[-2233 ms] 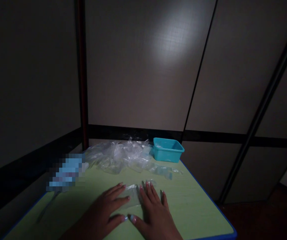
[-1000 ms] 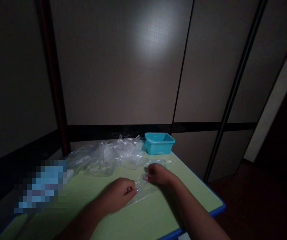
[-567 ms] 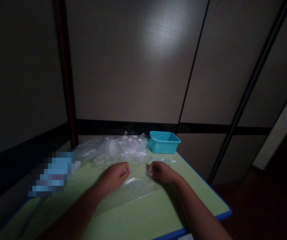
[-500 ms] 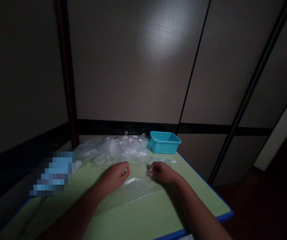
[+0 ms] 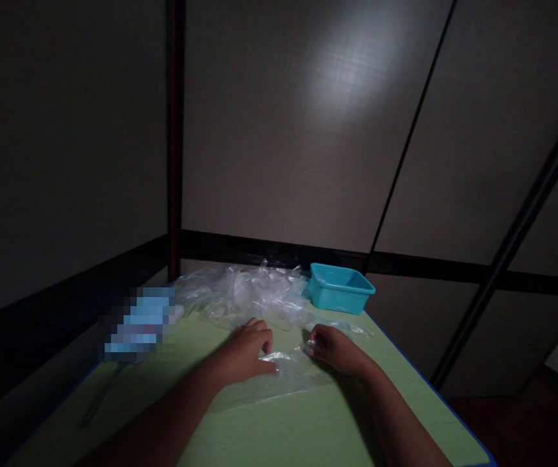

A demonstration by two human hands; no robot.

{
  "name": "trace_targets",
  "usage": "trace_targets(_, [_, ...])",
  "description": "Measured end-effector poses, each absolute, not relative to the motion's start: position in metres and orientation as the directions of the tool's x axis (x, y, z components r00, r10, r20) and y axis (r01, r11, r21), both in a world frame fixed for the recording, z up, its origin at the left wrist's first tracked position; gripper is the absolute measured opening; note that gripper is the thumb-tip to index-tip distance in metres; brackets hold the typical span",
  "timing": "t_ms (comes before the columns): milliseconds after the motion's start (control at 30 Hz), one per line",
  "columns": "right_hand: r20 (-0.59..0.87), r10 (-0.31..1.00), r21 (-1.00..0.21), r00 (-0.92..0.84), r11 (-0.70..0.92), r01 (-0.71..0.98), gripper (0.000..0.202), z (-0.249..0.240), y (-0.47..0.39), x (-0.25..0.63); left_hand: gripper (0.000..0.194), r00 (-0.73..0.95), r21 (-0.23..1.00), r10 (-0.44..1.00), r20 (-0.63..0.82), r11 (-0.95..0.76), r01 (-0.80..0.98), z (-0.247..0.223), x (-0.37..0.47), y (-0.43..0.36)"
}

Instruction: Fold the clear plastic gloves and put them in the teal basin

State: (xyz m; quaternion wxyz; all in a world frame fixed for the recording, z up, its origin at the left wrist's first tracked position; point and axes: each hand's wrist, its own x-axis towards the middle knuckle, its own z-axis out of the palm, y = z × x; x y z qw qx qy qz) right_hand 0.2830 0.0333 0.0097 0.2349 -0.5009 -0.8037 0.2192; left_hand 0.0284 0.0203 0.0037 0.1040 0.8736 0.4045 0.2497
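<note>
A clear plastic bag [image 5: 283,379] lies flat on the light green table, between and below my hands. My right hand [image 5: 336,350] pinches the bag's far right edge between thumb and fingers. My left hand [image 5: 248,353] rests at the bag's left part, thumb and fingers spread apart with a gap between them. Just beyond both hands is a heap of crumpled clear plastic bags [image 5: 254,292]. A turquoise plastic basket [image 5: 339,288] stands to the right of that heap; its inside is mostly hidden.
On the table's left side sits a blurred-out blue object [image 5: 142,321], with a dark thin strip trailing from it. The green table [image 5: 259,434] has a blue edge. Dark wardrobe panels [image 5: 279,162] rise directly behind it.
My left hand has opened from a pinch, its thumb now apart from the fingers. My right hand keeps its pinch on the bag. The whole view has shifted as my head turned left.
</note>
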Motion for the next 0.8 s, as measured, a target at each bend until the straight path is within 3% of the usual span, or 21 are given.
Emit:
trace_targets(100, [0.137, 0.912, -0.586, -0.387, 0.389, 0.711, 0.012, 0.0078, 0.0359, 0.2831, 0.033, 0.532, 0.388, 0.779, 0.331, -0.627, 0.676, 0.0035, 0.0295, 0.0202])
trace_targets(400, [0.132, 0.918, -0.586, -0.375, 0.377, 0.717, 0.011, 0.0066, 0.0355, 0.2829, 0.014, 0.54, 0.376, 0.756, 0.37, -0.654, 0.657, 0.0009, 0.0325, 0.0194])
trace_targets(800, [0.146, 0.917, -0.52, -0.371, 0.39, 0.76, 0.005, 0.0103, 0.0348, 0.2828, 0.013, 0.572, 0.487, 0.699, 0.429, -0.712, 0.506, 0.0015, 0.0336, 0.0223])
